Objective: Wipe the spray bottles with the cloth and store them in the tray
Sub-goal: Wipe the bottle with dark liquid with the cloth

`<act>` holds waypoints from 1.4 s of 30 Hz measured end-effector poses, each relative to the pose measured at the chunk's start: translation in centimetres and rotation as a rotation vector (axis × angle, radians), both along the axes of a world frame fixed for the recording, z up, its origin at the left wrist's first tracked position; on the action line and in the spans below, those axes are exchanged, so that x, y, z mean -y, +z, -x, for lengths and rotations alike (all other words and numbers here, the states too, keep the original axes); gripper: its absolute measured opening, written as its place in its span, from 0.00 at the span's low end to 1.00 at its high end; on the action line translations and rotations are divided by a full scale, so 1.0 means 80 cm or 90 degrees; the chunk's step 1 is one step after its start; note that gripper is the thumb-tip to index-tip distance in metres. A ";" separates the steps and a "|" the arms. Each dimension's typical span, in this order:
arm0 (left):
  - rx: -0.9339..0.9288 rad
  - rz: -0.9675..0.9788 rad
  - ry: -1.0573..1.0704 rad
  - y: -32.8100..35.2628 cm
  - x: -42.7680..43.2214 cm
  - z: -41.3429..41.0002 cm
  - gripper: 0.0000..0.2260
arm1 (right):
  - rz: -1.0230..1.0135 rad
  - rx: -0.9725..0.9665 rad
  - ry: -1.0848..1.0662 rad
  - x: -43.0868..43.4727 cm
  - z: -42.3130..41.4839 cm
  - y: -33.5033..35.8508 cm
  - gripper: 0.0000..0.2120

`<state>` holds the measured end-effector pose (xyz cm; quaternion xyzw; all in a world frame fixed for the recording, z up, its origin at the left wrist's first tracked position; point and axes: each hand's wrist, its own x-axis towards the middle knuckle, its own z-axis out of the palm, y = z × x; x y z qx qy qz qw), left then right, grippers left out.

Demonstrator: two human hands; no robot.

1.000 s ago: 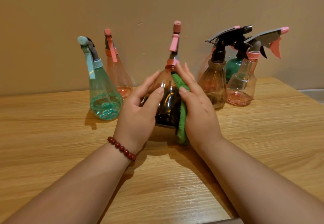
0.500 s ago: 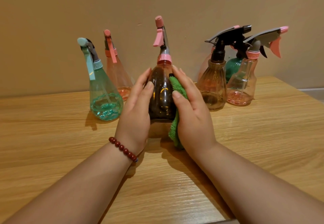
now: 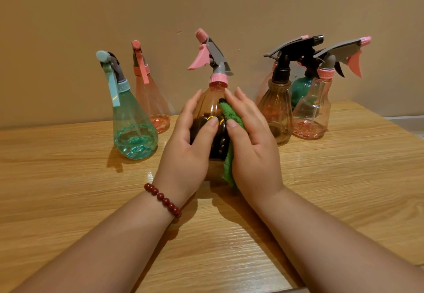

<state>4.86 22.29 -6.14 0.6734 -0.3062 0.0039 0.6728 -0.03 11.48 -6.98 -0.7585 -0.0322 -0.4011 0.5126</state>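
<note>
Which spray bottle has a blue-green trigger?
The see-through teal spray bottle farthest left; the other triggers that show are pink or black.

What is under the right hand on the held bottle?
The green cloth, pressed between the right hand and the brown bottle. Only its edge beside the thumb and below the palm shows; the hand covers the rest.

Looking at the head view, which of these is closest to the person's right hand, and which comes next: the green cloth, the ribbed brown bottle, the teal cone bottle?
1. cloth: pressed under the right hand, touching it.
2. ribbed bottle: just behind the hand, slightly to its right.
3. teal cone bottle: far over on the left side.
</note>
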 end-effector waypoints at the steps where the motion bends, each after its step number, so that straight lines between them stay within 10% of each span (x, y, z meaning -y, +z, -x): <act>1: -0.021 0.028 0.007 0.001 -0.001 -0.002 0.21 | 0.035 0.019 0.002 -0.002 0.000 -0.001 0.19; 6: -0.109 0.138 0.007 0.006 -0.004 -0.005 0.20 | 0.134 0.050 0.027 -0.014 -0.002 -0.006 0.21; 14: -0.062 0.056 -0.094 0.000 -0.003 0.002 0.16 | -0.187 -0.074 0.079 0.019 0.003 0.022 0.19; 23: -0.091 0.116 -0.040 0.005 -0.008 -0.005 0.19 | 0.015 -0.039 0.117 -0.003 0.001 0.005 0.21; 34: -0.092 0.070 -0.098 0.001 -0.003 0.002 0.18 | -0.199 -0.071 0.125 0.021 0.008 0.022 0.19; 42: -0.092 0.109 0.004 0.006 -0.004 -0.002 0.19 | -0.124 -0.004 0.151 -0.010 -0.001 0.000 0.18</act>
